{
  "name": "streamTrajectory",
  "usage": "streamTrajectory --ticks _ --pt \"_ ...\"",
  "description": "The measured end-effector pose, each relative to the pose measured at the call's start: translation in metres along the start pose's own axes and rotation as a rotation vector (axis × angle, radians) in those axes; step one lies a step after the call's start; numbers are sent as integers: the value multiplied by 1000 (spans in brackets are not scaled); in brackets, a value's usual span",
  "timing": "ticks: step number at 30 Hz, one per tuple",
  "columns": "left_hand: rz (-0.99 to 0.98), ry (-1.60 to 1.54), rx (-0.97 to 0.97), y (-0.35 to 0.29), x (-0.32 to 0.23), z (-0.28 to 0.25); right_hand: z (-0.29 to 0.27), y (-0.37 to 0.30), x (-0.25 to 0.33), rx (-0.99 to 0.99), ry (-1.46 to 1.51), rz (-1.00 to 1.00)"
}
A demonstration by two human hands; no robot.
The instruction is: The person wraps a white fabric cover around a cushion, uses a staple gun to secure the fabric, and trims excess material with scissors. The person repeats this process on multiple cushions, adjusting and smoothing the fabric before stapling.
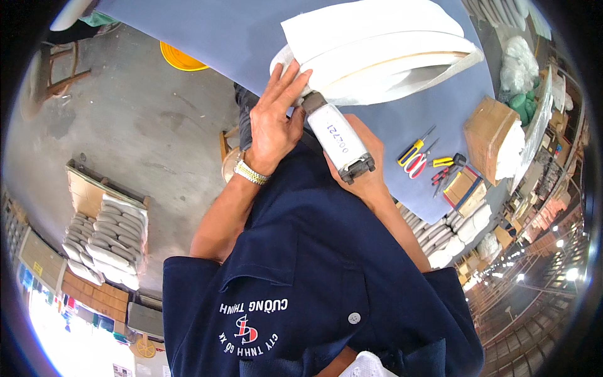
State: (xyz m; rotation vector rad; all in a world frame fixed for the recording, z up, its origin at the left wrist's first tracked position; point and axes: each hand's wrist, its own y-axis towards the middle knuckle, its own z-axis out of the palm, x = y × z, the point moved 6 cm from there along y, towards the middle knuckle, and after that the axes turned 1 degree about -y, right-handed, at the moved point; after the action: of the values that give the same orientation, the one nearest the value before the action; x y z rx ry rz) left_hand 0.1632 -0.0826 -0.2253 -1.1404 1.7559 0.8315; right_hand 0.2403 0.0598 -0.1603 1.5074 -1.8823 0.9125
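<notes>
Closest to me, at the near edge of the view, my dark blue polo shirt (314, 283) is filling the lower middle, and both my forearms are rising from it toward the blue worktable (207, 38). Just beyond the collar, my right hand (364, 169) is wrapping closed around the white handle of a hand tool (339, 138), its dark butt end pointing back at me and its front end pushing into the white foam pieces (383, 56). Beside it on the left, my left hand (273, 122) is pressing against those same pieces, fingers spread and bearing on their near left edge, thumb lying by the tool; I am wearing a metal wristwatch (251, 173) on that wrist. The curved pieces are lying stacked on the table just past my hands, at the far middle.

Over to the right, a yellow-handled cutter (411, 151), red-handled scissors (419, 162) and more small tools are lying on the table, with a cardboard box (487, 125) of white material behind them. Down on the concrete floor at left, a crate (103, 232) is holding pale grey shaped pieces, and farther off a yellow bucket (179, 60) is peeking out from under the table edge.
</notes>
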Motion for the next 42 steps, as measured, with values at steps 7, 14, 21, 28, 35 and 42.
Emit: streamTrajectory --ticks 7,14,21,28,35,42 --pt "66 40 26 11 4 -6 0 2 -12 -31 51 -67" --pt "199 79 65 46 -7 -37 -37 -21 -12 -54 -70 -172" --pt "353 294 262 99 -92 -158 -62 -87 -113 -195 -214 257" --pt "380 597 369 154 -217 -210 -82 -130 -207 -545 125 575" --pt "733 400 466 233 -218 -152 -73 -42 -222 -619 -67 459" --pt "736 235 343 253 -222 -107 -103 -145 -286 -1101 -491 639"
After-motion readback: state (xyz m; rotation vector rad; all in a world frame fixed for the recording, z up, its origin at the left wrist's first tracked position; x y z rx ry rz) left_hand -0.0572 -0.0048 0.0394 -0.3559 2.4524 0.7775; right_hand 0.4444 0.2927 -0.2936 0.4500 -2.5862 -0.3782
